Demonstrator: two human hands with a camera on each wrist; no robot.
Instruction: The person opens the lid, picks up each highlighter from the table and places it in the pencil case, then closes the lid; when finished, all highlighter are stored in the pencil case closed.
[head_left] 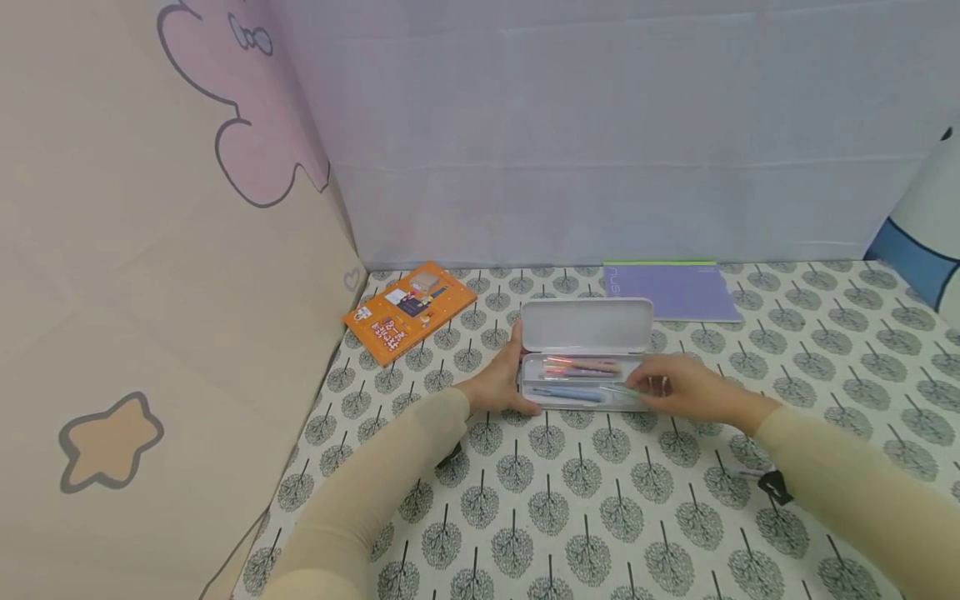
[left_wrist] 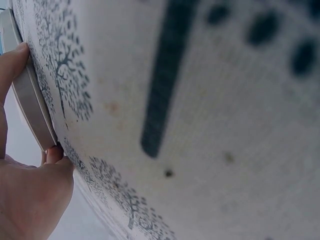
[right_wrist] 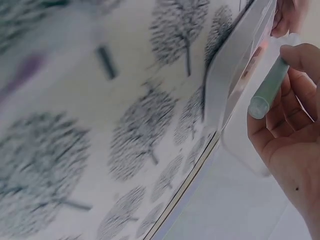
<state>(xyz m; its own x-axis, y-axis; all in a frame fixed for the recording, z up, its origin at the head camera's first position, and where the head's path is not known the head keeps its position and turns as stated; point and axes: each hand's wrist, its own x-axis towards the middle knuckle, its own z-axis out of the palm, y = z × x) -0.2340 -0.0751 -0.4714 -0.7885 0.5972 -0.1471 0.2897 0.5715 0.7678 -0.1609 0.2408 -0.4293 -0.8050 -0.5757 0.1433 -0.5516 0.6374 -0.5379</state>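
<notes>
A white pencil case [head_left: 587, 327] lies on the table with its lid raised at the back. Inside, pinkish and orange pens [head_left: 585, 367] fill the rear section, and blue pens [head_left: 567, 392] lie along the front. My left hand [head_left: 498, 379] grips the case's left end, thumb at the front corner and fingers towards the back. Over the right end of the case, my right hand [head_left: 678, 387] pinches a pale green pen [right_wrist: 272, 86] between thumb and fingers. The pen's rounded, clear end points towards the right wrist camera.
An orange illustrated book [head_left: 411, 312] lies at the back left. Behind the case to the right is a purple notebook [head_left: 671, 292] with a green top edge. A blurred pale thing with a purple streak [right_wrist: 25, 75] lies near my right wrist. Cloth walls stand behind and left.
</notes>
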